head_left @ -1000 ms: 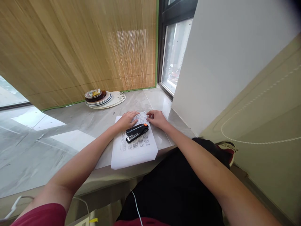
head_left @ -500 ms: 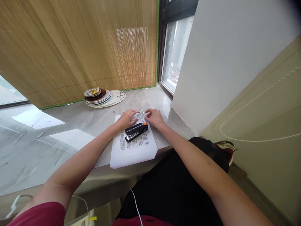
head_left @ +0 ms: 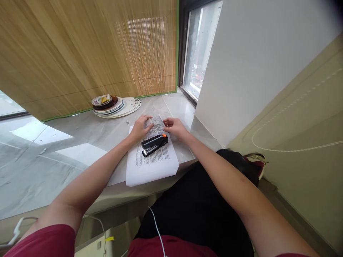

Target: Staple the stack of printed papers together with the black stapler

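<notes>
Several printed sheets of white paper (head_left: 150, 172) lie on the windowsill, their near end reaching over its front edge. On the sheets rests a black stapler (head_left: 154, 144) with an orange button, untouched. Beyond it, at the far end of the paper, a thin see-through plastic piece (head_left: 156, 122) spans between my hands; its exact kind is unclear. My left hand (head_left: 142, 127) curls its thumb and fingers at the piece's left side. From the right, my right hand (head_left: 173, 126) pinches its edge between thumb and fingers.
A stack of plates (head_left: 109, 109) stands at the back left, by a bamboo blind (head_left: 93, 53). Small grey bits (head_left: 127, 123) lie left of the paper. A white wall (head_left: 241, 64) and a window (head_left: 200, 50) bound the right side. A thin white cable (head_left: 158, 230) hangs before me.
My left hand has shifted slightly left, its fingers wider apart, and the see-through piece between my hands shows more. The whole view has tilted slightly. The stapler stays on the paper.
</notes>
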Action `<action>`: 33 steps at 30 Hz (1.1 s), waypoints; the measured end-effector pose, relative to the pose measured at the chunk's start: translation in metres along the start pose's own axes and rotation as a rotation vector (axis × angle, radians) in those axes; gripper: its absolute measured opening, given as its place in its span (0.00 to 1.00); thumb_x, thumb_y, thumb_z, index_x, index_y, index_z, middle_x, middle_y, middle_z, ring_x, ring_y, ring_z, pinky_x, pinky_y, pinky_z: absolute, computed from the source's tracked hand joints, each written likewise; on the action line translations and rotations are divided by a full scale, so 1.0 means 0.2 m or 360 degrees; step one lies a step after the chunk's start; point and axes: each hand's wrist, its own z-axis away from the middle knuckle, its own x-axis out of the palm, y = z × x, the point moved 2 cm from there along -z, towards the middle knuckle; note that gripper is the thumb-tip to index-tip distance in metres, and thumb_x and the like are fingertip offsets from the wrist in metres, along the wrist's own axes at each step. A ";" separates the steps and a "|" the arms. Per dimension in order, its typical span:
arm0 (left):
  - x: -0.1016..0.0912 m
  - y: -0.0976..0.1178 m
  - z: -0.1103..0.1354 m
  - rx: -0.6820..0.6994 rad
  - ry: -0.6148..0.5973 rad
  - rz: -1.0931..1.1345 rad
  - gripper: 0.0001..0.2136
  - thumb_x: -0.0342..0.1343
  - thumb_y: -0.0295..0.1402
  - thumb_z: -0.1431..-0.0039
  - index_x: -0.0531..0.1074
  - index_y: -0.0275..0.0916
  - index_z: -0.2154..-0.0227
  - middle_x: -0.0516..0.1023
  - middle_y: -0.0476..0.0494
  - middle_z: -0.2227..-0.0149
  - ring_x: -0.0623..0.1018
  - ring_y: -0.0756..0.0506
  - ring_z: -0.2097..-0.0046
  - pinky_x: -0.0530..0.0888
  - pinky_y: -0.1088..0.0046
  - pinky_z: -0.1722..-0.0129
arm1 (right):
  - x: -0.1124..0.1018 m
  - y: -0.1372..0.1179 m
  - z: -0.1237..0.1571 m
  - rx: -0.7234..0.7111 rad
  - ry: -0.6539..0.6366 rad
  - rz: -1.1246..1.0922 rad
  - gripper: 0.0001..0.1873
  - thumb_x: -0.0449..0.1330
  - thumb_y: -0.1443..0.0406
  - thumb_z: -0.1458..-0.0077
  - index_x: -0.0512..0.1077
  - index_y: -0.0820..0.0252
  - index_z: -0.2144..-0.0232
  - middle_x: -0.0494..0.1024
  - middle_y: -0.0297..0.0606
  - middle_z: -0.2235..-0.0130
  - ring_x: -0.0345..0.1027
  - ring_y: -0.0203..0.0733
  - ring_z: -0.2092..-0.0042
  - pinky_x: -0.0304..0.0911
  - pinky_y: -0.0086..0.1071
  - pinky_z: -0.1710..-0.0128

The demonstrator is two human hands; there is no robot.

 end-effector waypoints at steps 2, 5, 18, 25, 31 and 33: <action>-0.01 0.01 0.00 0.0002 0.0046 0.0013 0.14 0.57 0.40 0.33 0.74 0.38 0.50 0.80 0.38 0.50 0.79 0.40 0.49 0.75 0.59 0.44 | 0.00 0.00 0.00 0.0000 -0.0034 -0.0034 0.18 0.68 0.76 0.57 0.80 0.60 0.61 0.84 0.36 0.64 0.78 0.40 0.62 0.74 0.32 0.60; -0.02 0.03 0.00 0.0012 0.0080 0.0034 0.12 0.56 0.38 0.33 0.73 0.39 0.52 0.79 0.39 0.51 0.79 0.40 0.50 0.75 0.60 0.45 | 0.00 0.01 0.01 -0.0018 0.0027 -0.0008 0.12 0.68 0.73 0.53 0.81 0.60 0.63 0.85 0.37 0.66 0.78 0.39 0.64 0.72 0.29 0.63; -0.02 0.04 0.00 -0.0064 -0.0003 0.0013 0.11 0.55 0.37 0.34 0.73 0.40 0.52 0.80 0.39 0.50 0.78 0.39 0.48 0.75 0.58 0.43 | -0.01 0.00 0.01 0.0080 0.0195 -0.0104 0.08 0.65 0.72 0.49 0.79 0.61 0.65 0.83 0.36 0.69 0.74 0.37 0.71 0.71 0.30 0.69; -0.02 0.04 0.00 -0.0039 -0.0038 -0.0017 0.14 0.55 0.37 0.34 0.73 0.38 0.49 0.79 0.38 0.49 0.78 0.39 0.47 0.74 0.59 0.41 | -0.04 -0.08 0.04 -0.0140 0.0292 0.0226 0.07 0.67 0.67 0.47 0.79 0.60 0.63 0.83 0.39 0.64 0.73 0.39 0.66 0.70 0.32 0.66; 0.01 0.01 0.01 0.0029 -0.0176 -0.0054 0.21 0.58 0.34 0.38 0.70 0.39 0.42 0.77 0.36 0.44 0.76 0.36 0.41 0.72 0.55 0.38 | 0.01 -0.28 0.19 -0.0929 -0.0697 0.0560 0.15 0.71 0.57 0.43 0.81 0.52 0.55 0.83 0.38 0.54 0.75 0.45 0.53 0.70 0.36 0.52; 0.03 -0.01 0.02 0.0019 -0.0238 -0.0088 0.20 0.58 0.34 0.37 0.72 0.40 0.42 0.76 0.37 0.45 0.75 0.36 0.42 0.71 0.53 0.38 | 0.05 -0.27 0.22 -0.0937 -0.0938 0.0662 0.22 0.77 0.61 0.51 0.81 0.51 0.53 0.83 0.37 0.54 0.75 0.47 0.52 0.69 0.37 0.51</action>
